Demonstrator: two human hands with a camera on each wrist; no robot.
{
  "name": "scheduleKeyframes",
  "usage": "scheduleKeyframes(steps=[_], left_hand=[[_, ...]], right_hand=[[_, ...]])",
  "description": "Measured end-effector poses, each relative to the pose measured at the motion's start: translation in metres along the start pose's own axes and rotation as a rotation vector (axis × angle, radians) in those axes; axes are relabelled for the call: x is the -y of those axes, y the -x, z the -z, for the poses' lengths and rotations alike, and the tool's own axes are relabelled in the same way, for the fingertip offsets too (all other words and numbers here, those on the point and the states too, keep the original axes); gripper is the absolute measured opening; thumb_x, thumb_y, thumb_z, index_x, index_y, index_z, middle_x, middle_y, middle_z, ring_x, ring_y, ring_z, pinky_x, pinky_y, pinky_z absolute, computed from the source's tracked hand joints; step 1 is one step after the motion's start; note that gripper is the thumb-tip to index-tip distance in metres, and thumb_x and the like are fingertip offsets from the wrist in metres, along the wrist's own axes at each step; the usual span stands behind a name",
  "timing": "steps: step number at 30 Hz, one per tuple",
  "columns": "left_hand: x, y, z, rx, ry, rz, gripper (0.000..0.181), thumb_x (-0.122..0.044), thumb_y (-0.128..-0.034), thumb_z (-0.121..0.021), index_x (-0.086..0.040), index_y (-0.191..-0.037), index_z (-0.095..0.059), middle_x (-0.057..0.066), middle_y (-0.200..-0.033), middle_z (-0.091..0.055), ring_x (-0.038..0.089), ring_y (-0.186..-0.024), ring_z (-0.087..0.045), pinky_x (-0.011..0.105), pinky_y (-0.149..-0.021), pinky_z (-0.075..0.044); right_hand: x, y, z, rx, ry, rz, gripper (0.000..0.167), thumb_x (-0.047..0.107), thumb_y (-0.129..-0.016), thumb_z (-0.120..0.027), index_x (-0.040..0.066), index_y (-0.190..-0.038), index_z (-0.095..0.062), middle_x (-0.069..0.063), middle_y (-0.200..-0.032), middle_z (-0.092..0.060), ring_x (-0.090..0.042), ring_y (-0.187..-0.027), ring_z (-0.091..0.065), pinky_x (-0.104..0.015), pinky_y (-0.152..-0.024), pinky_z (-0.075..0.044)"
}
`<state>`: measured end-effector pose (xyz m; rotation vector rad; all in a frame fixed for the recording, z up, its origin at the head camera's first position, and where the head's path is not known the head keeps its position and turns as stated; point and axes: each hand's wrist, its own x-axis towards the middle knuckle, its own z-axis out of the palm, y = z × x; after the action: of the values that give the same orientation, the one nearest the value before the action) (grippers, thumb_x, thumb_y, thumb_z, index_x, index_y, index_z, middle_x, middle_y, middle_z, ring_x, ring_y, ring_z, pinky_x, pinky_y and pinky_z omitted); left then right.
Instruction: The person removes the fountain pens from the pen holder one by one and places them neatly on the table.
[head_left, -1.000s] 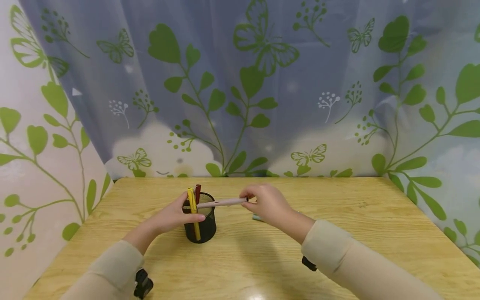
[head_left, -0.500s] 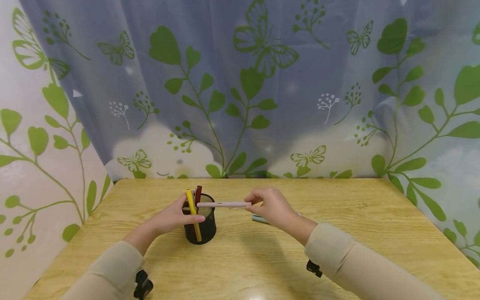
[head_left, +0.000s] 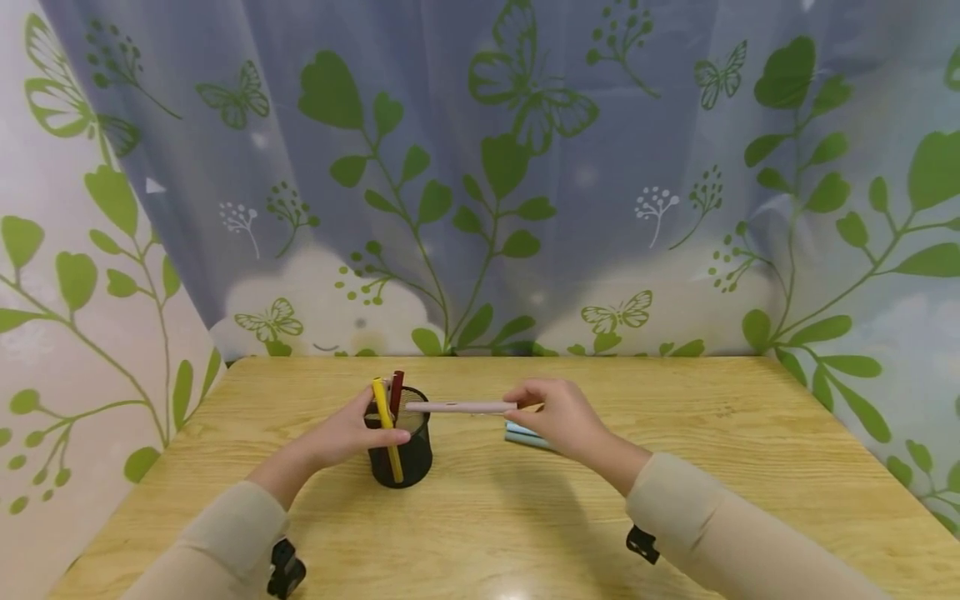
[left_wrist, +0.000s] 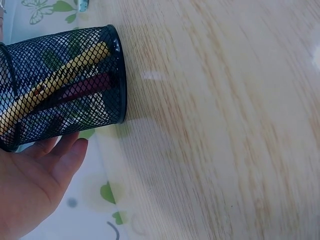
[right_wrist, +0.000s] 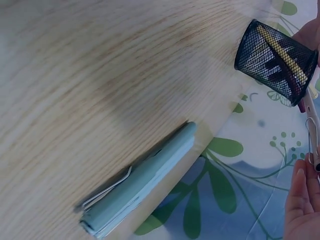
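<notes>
A black mesh pen holder [head_left: 417, 457] stands on the table, and my left hand [head_left: 347, 435] grips it near the rim, thumb across the front. Inside lean a yellow pen [head_left: 382, 398] and a dark red pen [head_left: 397, 388]; both show through the mesh in the left wrist view. My right hand [head_left: 564, 418] pinches one end of a pale pink pen [head_left: 463, 407]. That pen lies level, its far end over the holder's rim. In the right wrist view its wire clip [right_wrist: 308, 142] shows. Under the right hand lie a teal pen [head_left: 527, 439] and a light blue pen [head_left: 517, 428].
The wooden table [head_left: 465, 533] reaches back to a hanging curtain [head_left: 562, 208] with green leaves and butterflies. A black wrist device [head_left: 286, 568] sits below the left sleeve, another black device [head_left: 642, 543] below the right.
My right hand has moved rightward with the pink pen, which has turned from slightly slanted to level. More of the teal and light blue pens shows. The left hand has stayed on the holder.
</notes>
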<state>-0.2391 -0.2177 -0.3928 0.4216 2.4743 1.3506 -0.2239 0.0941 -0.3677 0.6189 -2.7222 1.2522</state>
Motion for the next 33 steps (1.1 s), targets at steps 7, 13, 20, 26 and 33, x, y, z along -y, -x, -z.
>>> scheduleKeyframes(steps=[7, 13, 20, 26, 33], left_hand=[[0.000, 0.002, 0.002, 0.010, 0.004, 0.020, 0.096, -0.039, -0.0837, -0.069, -0.003, -0.148, -0.007, 0.027, -0.139, -0.031, 0.041, -0.127, -0.032, 0.053, -0.096, -0.036], [0.000, 0.004, 0.003, 0.013, -0.004, 0.023, 0.098, -0.039, -0.0842, -0.068, -0.002, -0.148, -0.004, 0.027, -0.141, -0.028, 0.041, -0.129, -0.028, 0.054, -0.096, -0.035], [-0.002, 0.004, 0.002, 0.013, -0.008, 0.021, 0.098, -0.040, -0.0835, -0.068, -0.002, -0.148, -0.005, 0.028, -0.142, -0.028, 0.041, -0.129, -0.029, 0.054, -0.097, -0.034], [-0.003, 0.004, 0.002, 0.010, -0.007, 0.018, 0.098, -0.040, -0.0834, -0.069, -0.002, -0.148, -0.006, 0.027, -0.140, -0.029, 0.040, -0.128, -0.031, 0.053, -0.097, -0.035], [-0.003, 0.003, 0.001, 0.014, 0.004, 0.006, 0.096, -0.039, -0.0831, -0.069, -0.003, -0.148, -0.009, 0.026, -0.139, -0.031, 0.039, -0.127, -0.033, 0.052, -0.096, -0.036]], right_hand=[[-0.006, 0.005, 0.007, 0.002, -0.048, -0.048, 0.017, 0.012, -0.082, -0.072, 0.012, -0.100, -0.072, 0.002, -0.090, -0.067, -0.012, -0.080, -0.060, -0.028, -0.066, -0.051], [-0.011, 0.008, 0.011, -0.004, -0.061, -0.045, 0.017, 0.011, -0.082, -0.072, 0.009, -0.099, -0.071, 0.000, -0.091, -0.067, -0.014, -0.082, -0.061, -0.028, -0.066, -0.052], [-0.017, 0.014, 0.016, -0.016, -0.071, -0.071, 0.017, 0.011, -0.082, -0.071, 0.009, -0.099, -0.071, 0.000, -0.091, -0.067, -0.014, -0.081, -0.060, -0.028, -0.065, -0.051], [-0.023, 0.019, 0.021, -0.030, -0.069, -0.082, 0.018, 0.010, -0.082, -0.072, 0.009, -0.100, -0.071, -0.001, -0.092, -0.068, -0.015, -0.083, -0.061, -0.028, -0.067, -0.052], [-0.029, 0.023, 0.022, -0.035, -0.063, -0.081, 0.017, 0.010, -0.082, -0.071, 0.008, -0.100, -0.071, -0.002, -0.092, -0.067, -0.016, -0.085, -0.061, -0.029, -0.069, -0.052]])
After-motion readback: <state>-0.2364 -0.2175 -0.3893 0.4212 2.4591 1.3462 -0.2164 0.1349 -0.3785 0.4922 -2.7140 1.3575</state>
